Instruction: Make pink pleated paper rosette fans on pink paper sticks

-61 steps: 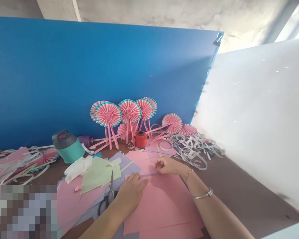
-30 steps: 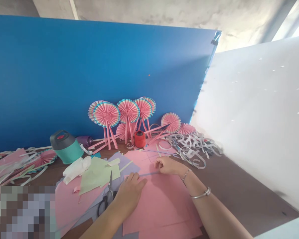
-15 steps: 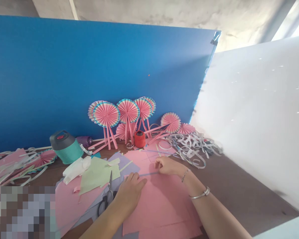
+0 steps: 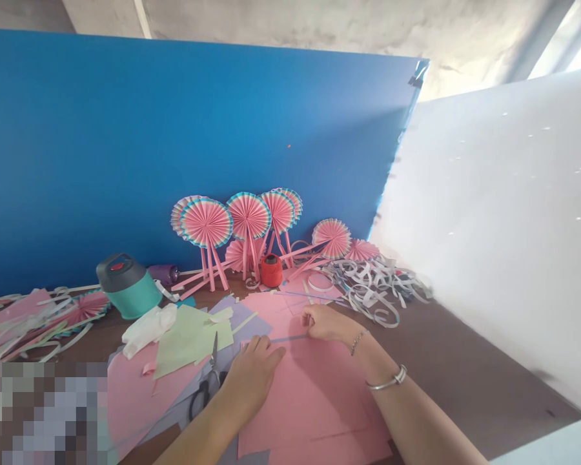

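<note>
Several fans [image 4: 246, 214], scissors [image 4: 214, 367] beside left hand [image 4: 252, 376]

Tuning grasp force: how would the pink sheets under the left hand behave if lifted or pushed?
The pink sheets look thin, so probably light and apt to bend if lifted by one edge. Their lower edges overlap out of line, so a sideways push might slide them apart. They lie flat, so tipping or rolling seems unlikely.

Bright light glares at upper right, paling the white board [image 4: 494, 232]. A slanting shadow crosses the blue board [image 4: 184, 123]; another softens over the pink paper [image 4: 314, 400]. Edges stretch; coarse pixelation masks the lower left.
</note>
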`<state>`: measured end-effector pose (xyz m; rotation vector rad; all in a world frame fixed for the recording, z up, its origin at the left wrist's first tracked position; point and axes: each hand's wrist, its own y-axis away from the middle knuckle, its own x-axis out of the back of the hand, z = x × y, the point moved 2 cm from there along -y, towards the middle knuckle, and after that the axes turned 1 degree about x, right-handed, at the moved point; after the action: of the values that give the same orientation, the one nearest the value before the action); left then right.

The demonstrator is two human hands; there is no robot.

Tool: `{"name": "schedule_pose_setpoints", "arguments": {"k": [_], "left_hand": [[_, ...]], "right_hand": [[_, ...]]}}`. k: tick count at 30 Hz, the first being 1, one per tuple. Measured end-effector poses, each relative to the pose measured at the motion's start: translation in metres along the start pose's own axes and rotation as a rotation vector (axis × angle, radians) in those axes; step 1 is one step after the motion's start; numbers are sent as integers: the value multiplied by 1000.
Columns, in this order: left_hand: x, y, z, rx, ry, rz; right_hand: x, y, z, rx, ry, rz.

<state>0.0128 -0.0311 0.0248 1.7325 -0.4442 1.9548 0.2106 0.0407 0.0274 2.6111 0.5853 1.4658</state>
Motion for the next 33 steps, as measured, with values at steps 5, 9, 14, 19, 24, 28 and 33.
{"name": "schedule_pose_setpoints", "arguments": {"k": [5, 9, 14, 19, 24, 28, 33], "left_hand": [[0, 0, 0, -2, -14, 5], [1, 1, 0, 2, -8, 14], [2, 0, 1, -4, -16, -14], [1, -1, 1, 11, -23, 0], [1, 0, 1, 8, -20, -22], [3, 1, -1, 9, -34, -30], [4, 3, -4, 7, -32, -26]], "right_hand": [[1, 1, -2, -4, 20, 14], [-1, 0, -1, 9, 30, 31], [-4, -2, 3, -3, 52, 52], [-2, -4, 10, -40, 122, 115], [3, -3, 16, -23, 163, 144], [10, -3, 19, -27, 167, 185], [20, -11, 31, -107, 222, 452]]}}
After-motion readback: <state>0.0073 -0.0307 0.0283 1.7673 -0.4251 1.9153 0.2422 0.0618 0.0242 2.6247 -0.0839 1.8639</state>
